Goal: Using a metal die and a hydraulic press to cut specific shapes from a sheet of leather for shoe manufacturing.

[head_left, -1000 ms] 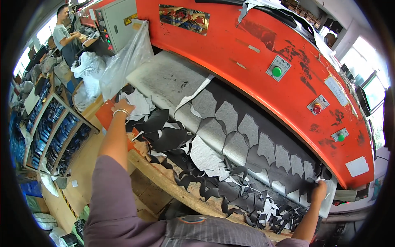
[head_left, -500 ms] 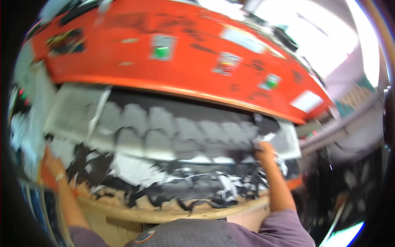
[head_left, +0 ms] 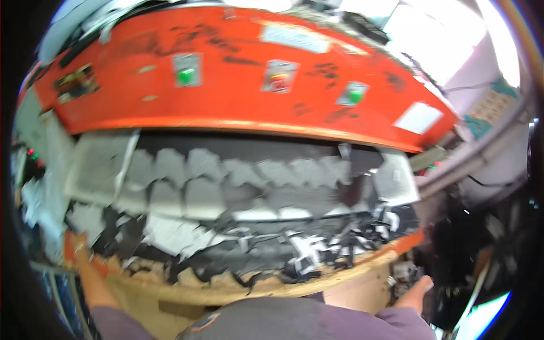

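Note:
My left hand [head_left: 79, 247] is at the left end of the bench's orange edge [head_left: 69, 249]; blur hides how its fingers lie. Beyond the bench's right front edge, low beside dark clutter, hangs my right hand [head_left: 418, 288], its fingers too blurred to read. Across the bench lies a black sheet [head_left: 226, 146] with rows of grey cut shapes [head_left: 204, 164] on a pale board [head_left: 90, 178]. In front of it is a heap of black and white scraps [head_left: 181, 235], torn and curled.
An orange machine beam [head_left: 226, 102] spans the far side, carrying green buttons [head_left: 186, 76] and a red button [head_left: 279, 83]. A wooden front edge [head_left: 226, 294] borders the bench before me. Pale plastic [head_left: 42, 209] hangs at the left. Dark clutter [head_left: 470, 249] fills the right.
My right hand has left the sheet's right end, where it was at a pale scrap, and dropped down and right past the bench edge. My left hand is slightly lower. The view has shifted.

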